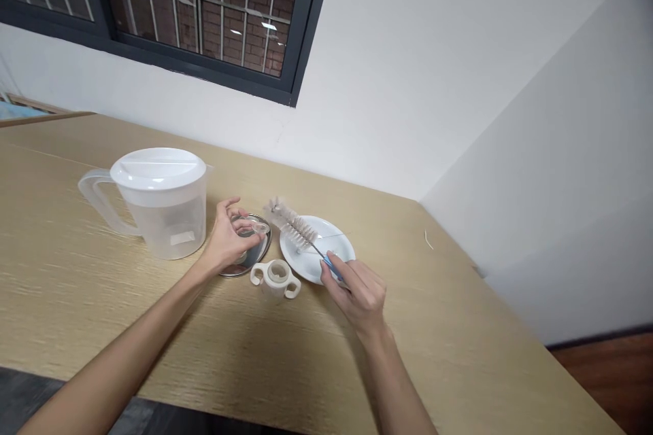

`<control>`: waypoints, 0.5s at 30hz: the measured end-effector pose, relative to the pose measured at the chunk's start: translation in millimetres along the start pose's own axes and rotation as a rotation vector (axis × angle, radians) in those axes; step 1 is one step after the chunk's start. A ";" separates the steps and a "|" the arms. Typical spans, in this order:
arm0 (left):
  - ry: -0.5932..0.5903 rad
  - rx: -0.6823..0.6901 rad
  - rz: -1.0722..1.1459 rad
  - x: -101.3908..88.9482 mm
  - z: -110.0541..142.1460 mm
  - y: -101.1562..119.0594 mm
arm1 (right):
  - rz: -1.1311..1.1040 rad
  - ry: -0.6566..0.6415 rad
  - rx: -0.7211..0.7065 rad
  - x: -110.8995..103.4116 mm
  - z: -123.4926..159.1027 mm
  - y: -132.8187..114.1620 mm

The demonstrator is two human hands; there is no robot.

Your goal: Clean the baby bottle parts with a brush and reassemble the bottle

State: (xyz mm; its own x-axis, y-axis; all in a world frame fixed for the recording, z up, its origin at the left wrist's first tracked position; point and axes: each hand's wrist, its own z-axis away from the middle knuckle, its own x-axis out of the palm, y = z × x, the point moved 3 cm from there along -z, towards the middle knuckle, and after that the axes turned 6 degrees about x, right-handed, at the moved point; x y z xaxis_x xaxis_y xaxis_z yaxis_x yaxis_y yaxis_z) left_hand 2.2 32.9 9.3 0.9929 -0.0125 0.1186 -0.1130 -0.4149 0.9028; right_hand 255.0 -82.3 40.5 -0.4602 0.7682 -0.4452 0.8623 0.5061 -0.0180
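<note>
My right hand [357, 289] is closed round the blue handle of a bottle brush [300, 231], whose white bristles point up and left above the white plate [343, 242]. Between the thumb and fingers of my left hand [227, 241] is a small clear round piece [261, 227], perhaps a bottle teat; its exact kind is hard to make out. That hand is over a shiny metal tray [249, 259]. Just in front of tray and plate stands a small open baby bottle [275, 282] with two cream side handles, touched by neither hand.
A lidded translucent plastic jug [166, 214] stands left of my left hand, its handle pointing left. A thin pale strip [428, 239] lies on the wooden table [439, 326] at the right. Behind are a white wall and a barred window [204, 7].
</note>
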 end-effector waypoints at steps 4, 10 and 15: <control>0.016 -0.017 -0.030 -0.4 -0.1 1.1 | -0.048 -0.030 -0.018 -0.2 0.5 -2.1; 0.006 -0.013 -0.036 -0.8 -0.3 -1.2 | 0.014 -0.065 -0.057 2.4 1.4 -0.2; 0.008 -0.013 -0.024 -2.3 -1.3 -4.3 | 0.018 -0.019 -0.017 -0.2 0.3 1.6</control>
State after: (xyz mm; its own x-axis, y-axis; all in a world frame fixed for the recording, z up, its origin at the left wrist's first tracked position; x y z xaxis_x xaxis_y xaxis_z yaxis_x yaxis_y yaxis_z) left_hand 0.4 35.9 5.7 0.9950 0.0046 0.0998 -0.0895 -0.4029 0.9108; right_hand 256.6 -81.7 40.3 -0.4401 0.7701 -0.4618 0.8668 0.4987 0.0056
